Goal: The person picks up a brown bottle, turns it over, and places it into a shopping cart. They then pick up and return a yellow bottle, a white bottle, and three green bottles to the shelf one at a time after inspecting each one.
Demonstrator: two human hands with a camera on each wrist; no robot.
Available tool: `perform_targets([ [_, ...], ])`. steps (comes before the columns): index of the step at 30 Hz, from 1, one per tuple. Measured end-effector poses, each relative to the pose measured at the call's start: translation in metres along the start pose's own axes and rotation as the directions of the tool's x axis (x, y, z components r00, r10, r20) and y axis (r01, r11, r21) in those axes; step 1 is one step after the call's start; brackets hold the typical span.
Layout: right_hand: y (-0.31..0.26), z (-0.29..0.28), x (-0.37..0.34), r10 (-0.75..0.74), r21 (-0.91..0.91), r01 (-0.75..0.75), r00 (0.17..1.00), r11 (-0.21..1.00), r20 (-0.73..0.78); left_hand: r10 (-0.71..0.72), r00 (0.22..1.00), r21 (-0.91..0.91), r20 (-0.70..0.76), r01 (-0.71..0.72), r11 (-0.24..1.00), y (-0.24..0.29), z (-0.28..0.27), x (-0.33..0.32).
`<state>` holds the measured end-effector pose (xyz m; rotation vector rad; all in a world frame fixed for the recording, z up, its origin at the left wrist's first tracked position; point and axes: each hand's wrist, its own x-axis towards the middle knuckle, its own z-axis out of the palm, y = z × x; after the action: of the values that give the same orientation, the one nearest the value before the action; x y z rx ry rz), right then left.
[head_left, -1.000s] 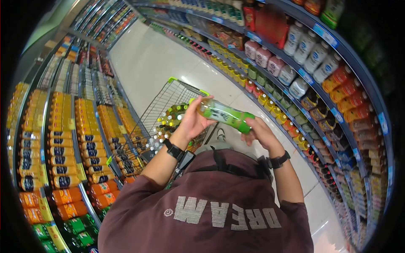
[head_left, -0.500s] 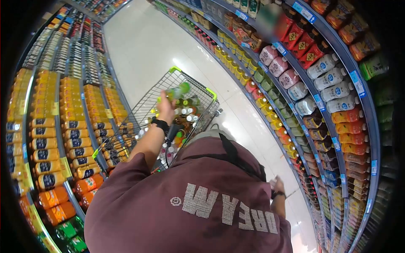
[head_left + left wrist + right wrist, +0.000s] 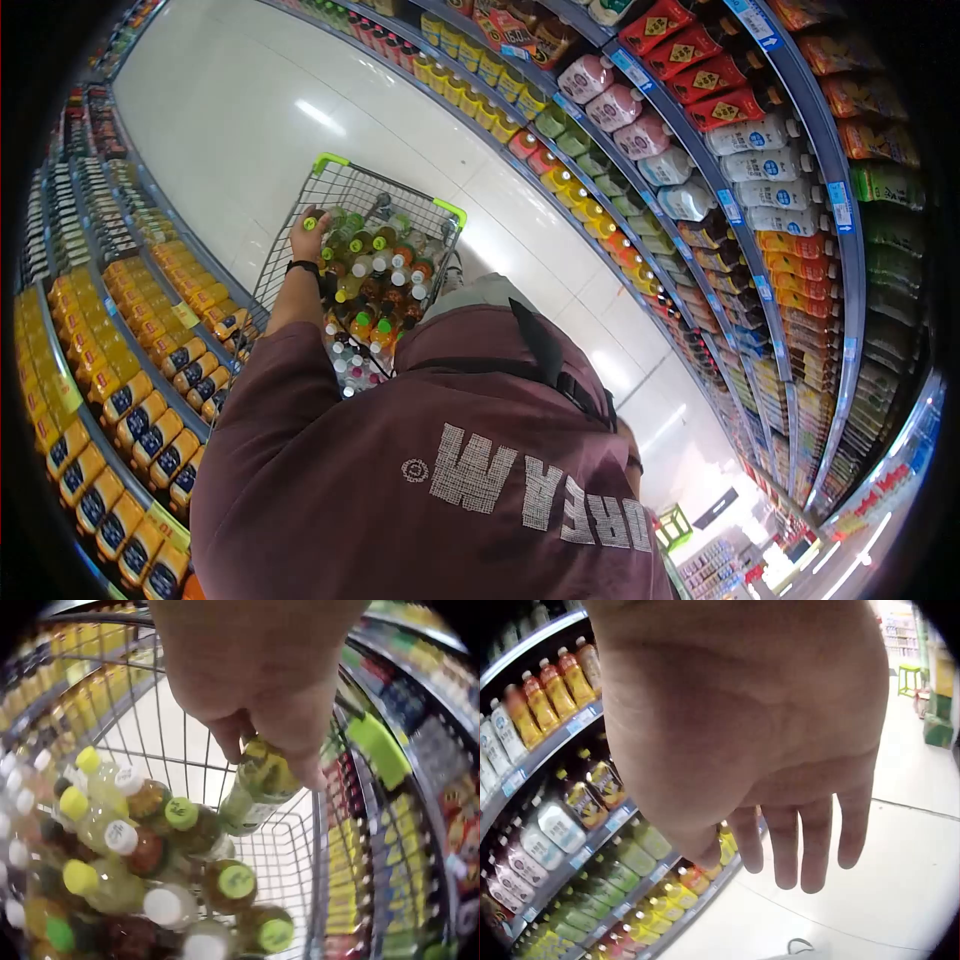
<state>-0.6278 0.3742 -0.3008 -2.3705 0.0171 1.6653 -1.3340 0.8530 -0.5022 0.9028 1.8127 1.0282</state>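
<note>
In the left wrist view, my left hand (image 3: 262, 697) grips the top of a green-labelled bottle (image 3: 259, 799), holding it inside the cart beside other upright bottles. The head view shows that hand (image 3: 308, 236) at the cart's far left side, near its wire wall. Bottles with white, yellow and green caps (image 3: 380, 262) crowd the cart (image 3: 390, 185). My right hand (image 3: 757, 742) hangs beside my body with its fingers extended and nothing in them; in the head view it is hidden behind the shirt.
Drink shelves (image 3: 700, 215) run along the right of the aisle, and more shelves of yellow and orange bottles (image 3: 130, 420) line the left. Pale floor tiles (image 3: 230, 90) stretch ahead of the cart. A green stool (image 3: 909, 679) stands farther off in the right wrist view.
My left hand has carried the green-labelled bottle down into the cart. The right hand, which touched the bottle's base earlier, has dropped to my side. The head view has turned.
</note>
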Motion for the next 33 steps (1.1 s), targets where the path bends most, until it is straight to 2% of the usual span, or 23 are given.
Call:
perform_targets([
  [1, -0.005, -0.003, 0.014, -0.087, 0.008, 0.087, 0.994, 0.996, 0.058, -0.015, 0.992, 0.276, 0.125, -0.020, 0.961, 0.018, -0.001, -0.002],
  [2, -0.002, -0.012, 0.016, -0.065, 0.092, 0.068, 0.997, 0.993, -0.037, -0.055, 0.969, 0.523, 0.242, -0.082, 0.848, 0.033, 0.000, -0.006],
  [3, -0.021, -0.009, 0.005, -0.041, 0.178, 0.064, 0.991, 0.982, -0.129, -0.058, 0.966, 0.515, 0.253, -0.084, 0.853, 0.026, 0.003, -0.003],
  [5, -0.034, -0.017, 0.000, -0.132, 0.123, 0.153, 0.977, 0.980, -0.166, 0.036, 0.943, 0.740, 0.331, -0.283, 0.610, -0.004, 0.006, 0.012],
  [6, -0.045, -0.016, -0.009, -0.139, 0.101, 0.160, 0.973, 0.982, -0.184, -0.045, 0.943, 0.646, 0.330, -0.191, 0.739, -0.038, 0.007, 0.026],
  [7, -0.053, -0.013, -0.014, -0.136, 0.099, 0.157, 0.971, 0.983, -0.194, -0.049, 0.940, 0.641, 0.337, -0.191, 0.744, -0.037, 0.011, 0.027],
  [9, -0.061, -0.007, -0.024, -0.159, 0.059, 0.173, 0.968, 0.983, -0.192, -0.059, 0.964, 0.785, 0.259, -0.174, 0.595, -0.023, 0.022, 0.017],
  [11, -0.060, -0.004, -0.028, -0.221, 0.028, 0.226, 0.967, 0.974, -0.130, -0.031, 0.924, 0.851, 0.382, -0.338, 0.401, -0.036, 0.019, 0.027],
  [12, -0.060, -0.003, -0.030, -0.254, 0.037, 0.258, 0.963, 0.965, -0.089, 0.151, 0.900, 0.762, 0.410, -0.429, 0.485, -0.092, 0.009, 0.046],
  [13, -0.056, -0.012, -0.020, -0.219, 0.033, 0.221, 0.974, 0.975, -0.048, -0.018, 0.936, 0.800, 0.351, -0.290, 0.526, -0.018, 0.019, 0.013],
  [14, -0.060, -0.015, -0.022, -0.236, 0.072, 0.238, 0.971, 0.969, -0.033, 0.050, 0.907, 0.725, 0.419, -0.367, 0.582, -0.003, 0.024, 0.011],
  [16, -0.089, -0.019, -0.030, -0.188, 0.002, 0.190, 0.972, 0.982, -0.141, -0.156, 0.922, 0.857, 0.354, -0.253, 0.450, 0.010, 0.032, 0.012],
  [17, -0.108, -0.025, -0.038, -0.247, -0.039, 0.244, 0.952, 0.969, -0.178, -0.145, 0.930, 0.889, 0.339, -0.266, 0.371, -0.012, 0.035, 0.025],
  [19, -0.137, -0.054, -0.039, -0.439, -0.086, 0.432, 0.858, 0.898, -0.266, -0.023, 0.935, 0.906, 0.353, -0.336, 0.258, -0.042, 0.033, 0.033],
  [21, -0.165, -0.095, -0.023, -0.652, -0.301, 0.578, 0.666, 0.759, -0.363, -0.166, 0.872, 0.887, 0.461, -0.443, 0.133, -0.001, 0.037, 0.029],
  [22, -0.189, -0.104, -0.032, -0.736, -0.327, 0.666, 0.542, 0.670, -0.406, -0.147, 0.867, 0.878, 0.476, -0.462, 0.123, 0.006, 0.042, 0.023],
  [23, -0.225, -0.109, -0.051, -0.804, -0.363, 0.740, 0.401, 0.566, -0.439, 0.030, 0.924, 0.901, 0.381, -0.378, 0.213, 0.002, 0.052, 0.018],
  [24, -0.260, -0.109, -0.079, -0.788, -0.352, 0.740, 0.377, 0.573, -0.487, 0.196, 0.948, 0.898, 0.251, -0.303, 0.320, 0.007, 0.061, 0.016],
  [27, -0.328, -0.117, -0.132, -0.802, -0.322, 0.813, 0.266, 0.485, -0.535, 0.349, 0.894, 0.756, 0.282, -0.431, 0.492, 0.073, 0.096, -0.035],
  [29, -0.357, -0.118, -0.153, -0.816, -0.384, 0.809, 0.190, 0.445, -0.547, 0.489, 0.815, 0.621, 0.310, -0.563, 0.545, 0.071, 0.125, -0.064],
  [31, -0.378, -0.118, -0.163, -0.842, -0.462, 0.788, 0.129, 0.407, -0.523, 0.386, 0.838, 0.500, 0.386, -0.541, 0.676, 0.060, 0.152, -0.093],
  [32, -0.391, -0.118, -0.166, -0.857, -0.458, 0.805, 0.114, 0.377, -0.503, 0.333, 0.845, 0.525, 0.419, -0.525, 0.670, 0.056, 0.161, -0.115],
  [33, -0.405, -0.117, -0.169, -0.882, -0.511, 0.817, -0.007, 0.266, -0.471, 0.277, 0.850, 0.551, 0.448, -0.506, 0.663, 0.051, 0.170, -0.136],
])
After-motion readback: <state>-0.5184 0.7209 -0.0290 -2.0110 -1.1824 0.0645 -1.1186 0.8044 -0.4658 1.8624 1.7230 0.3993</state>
